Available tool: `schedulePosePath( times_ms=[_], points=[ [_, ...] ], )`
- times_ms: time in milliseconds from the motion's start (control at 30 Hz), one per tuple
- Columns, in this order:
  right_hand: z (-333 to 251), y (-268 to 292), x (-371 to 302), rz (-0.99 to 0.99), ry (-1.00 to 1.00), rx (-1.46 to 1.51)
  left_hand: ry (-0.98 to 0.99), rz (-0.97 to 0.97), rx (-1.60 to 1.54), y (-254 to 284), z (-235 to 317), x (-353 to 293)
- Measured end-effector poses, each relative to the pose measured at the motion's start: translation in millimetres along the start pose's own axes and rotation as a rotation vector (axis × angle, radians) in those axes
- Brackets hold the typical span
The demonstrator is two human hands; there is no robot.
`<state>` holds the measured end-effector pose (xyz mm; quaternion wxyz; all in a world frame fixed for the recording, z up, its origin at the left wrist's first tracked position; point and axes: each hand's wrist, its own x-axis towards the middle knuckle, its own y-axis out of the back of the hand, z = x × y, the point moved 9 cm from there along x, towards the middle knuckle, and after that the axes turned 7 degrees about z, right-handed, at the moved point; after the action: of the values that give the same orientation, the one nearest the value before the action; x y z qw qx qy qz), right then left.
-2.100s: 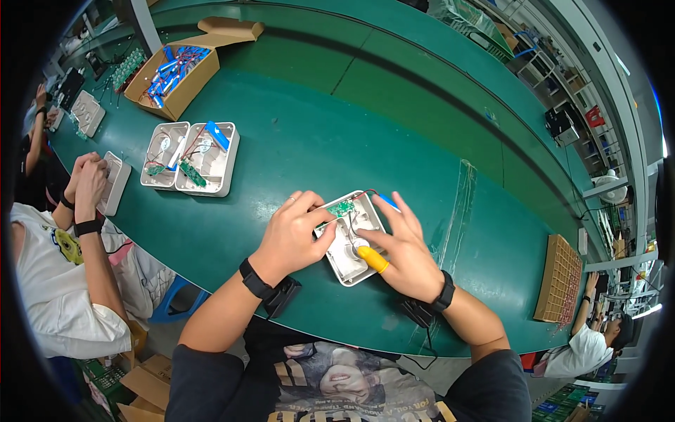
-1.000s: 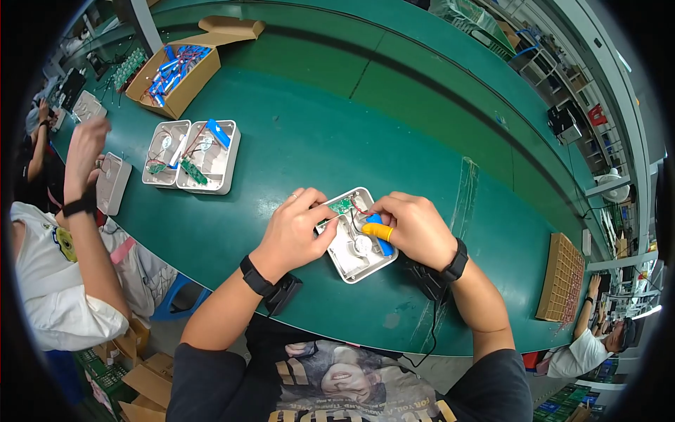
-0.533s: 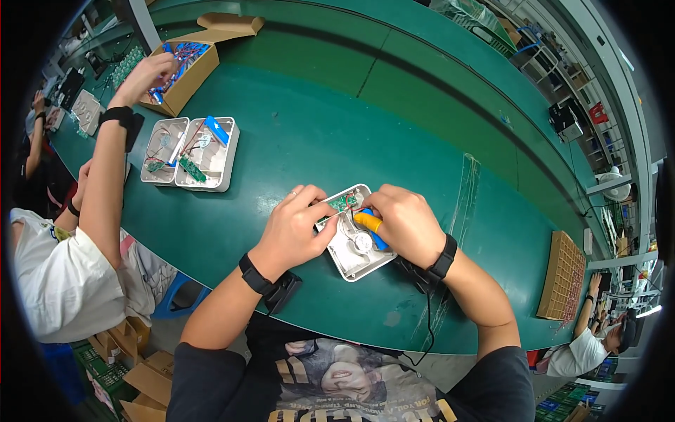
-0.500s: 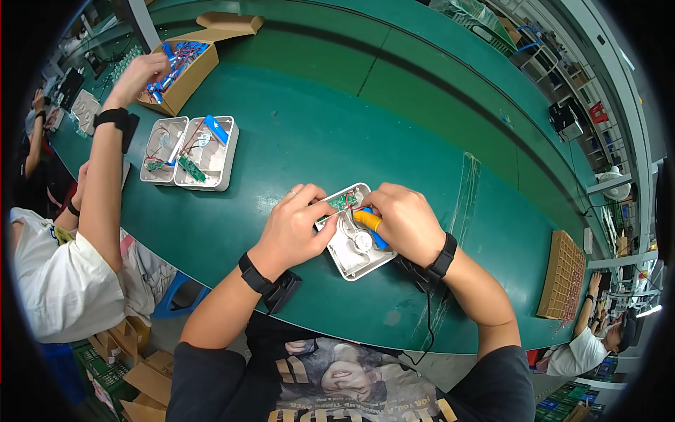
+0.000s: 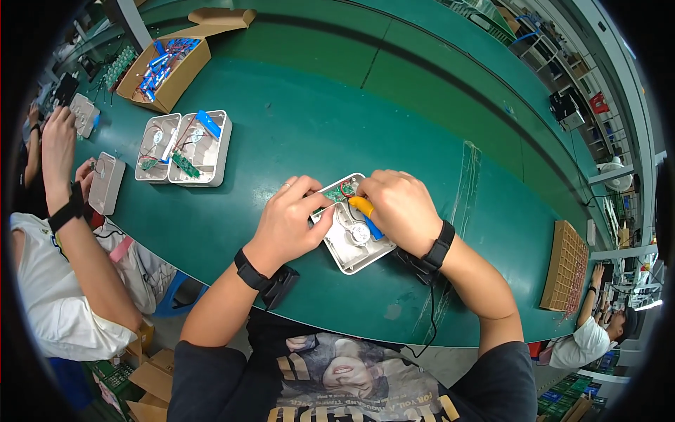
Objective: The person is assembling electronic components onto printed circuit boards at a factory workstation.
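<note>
A white plastic housing (image 5: 346, 264) lies tilted on the green table before me. It holds a green circuit board (image 5: 340, 192), a round whitish part (image 5: 361, 234), wires and a blue battery (image 5: 375, 229), partly hidden under my right hand. My left hand (image 5: 292, 219) is closed at the housing's left edge, thumb and index finger by the board. Over the far right corner bends my right hand (image 5: 399, 211), fingers pinched near the red wires; their tips are hidden. A yellow finger cover (image 5: 361, 206) shows on one of its fingers.
To the left stand two open white housings (image 5: 223, 151) with boards, beyond them a cardboard box (image 5: 184, 81) of blue batteries. A co-worker's arm (image 5: 91, 260) handles another white housing (image 5: 107, 184). A partitioned tray (image 5: 564, 267) stands far right. A black cable (image 5: 432, 316) hangs over the table edge.
The co-worker's hand has left the battery box and moved left and nearer, and another white housing shows there. My hands stay at the housing, with small finger shifts.
</note>
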<state>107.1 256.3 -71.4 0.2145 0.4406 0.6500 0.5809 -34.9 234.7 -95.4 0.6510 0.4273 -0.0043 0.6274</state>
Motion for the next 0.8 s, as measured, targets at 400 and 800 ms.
schedulePosePath(
  times_ms=[400, 800],
  points=[
    [-18, 37, -48, 0.091, 0.121, -0.079, -0.025, 0.019, 0.026, 0, 0, -1],
    [3, 4, -100, -0.036, -0.051, -0.054, 0.029, 0.148, 0.118, 39, 17, 16]
  ],
)
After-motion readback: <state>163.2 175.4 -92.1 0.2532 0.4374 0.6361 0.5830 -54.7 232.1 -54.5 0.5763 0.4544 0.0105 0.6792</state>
